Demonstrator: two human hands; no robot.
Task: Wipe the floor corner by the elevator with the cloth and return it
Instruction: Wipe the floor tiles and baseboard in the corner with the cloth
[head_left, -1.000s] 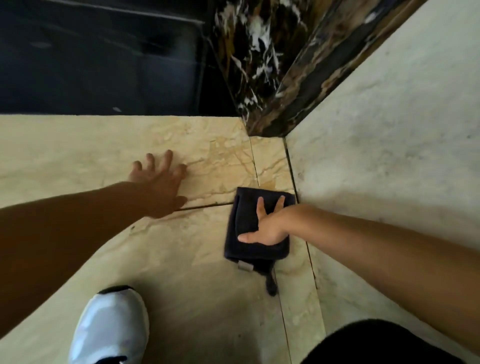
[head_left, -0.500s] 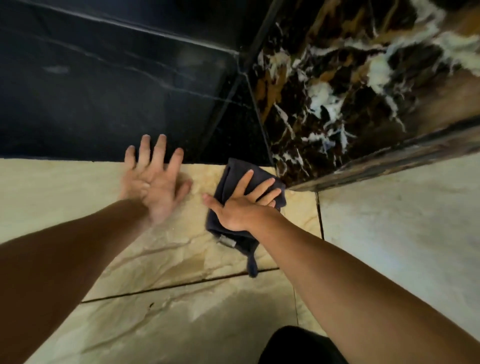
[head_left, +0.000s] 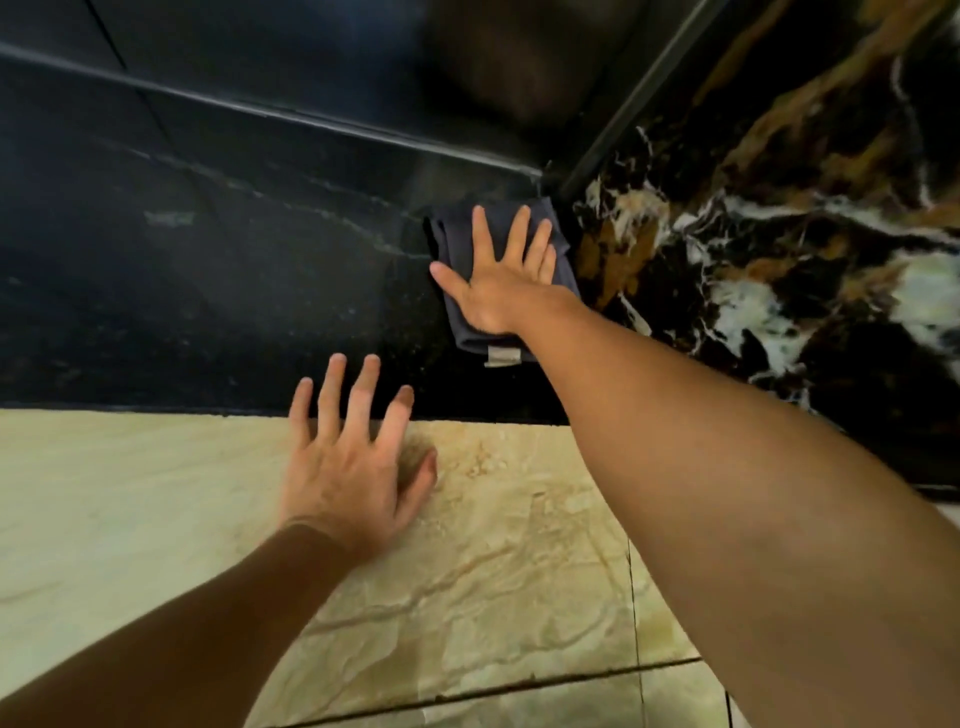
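Cloth (head_left: 500, 291), dark and folded, lay pinned under right hand (head_left: 506, 283), palm flat, fingers spread, on glossy black stone at 12 o'clock. Left hand (head_left: 350, 467) splayed, gripping nothing, on veined cream marble (head_left: 519, 561).

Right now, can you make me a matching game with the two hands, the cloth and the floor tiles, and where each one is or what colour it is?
Things:
1. left hand
2. right hand
3. cloth
4. little tag

Clues:
A. dark, folded, tucked into the corner
B. spread flat on the cream tile
C. pale, at the cloth's near edge
D. pressing down on top of the cloth

Pairs: 1-B, 2-D, 3-A, 4-C
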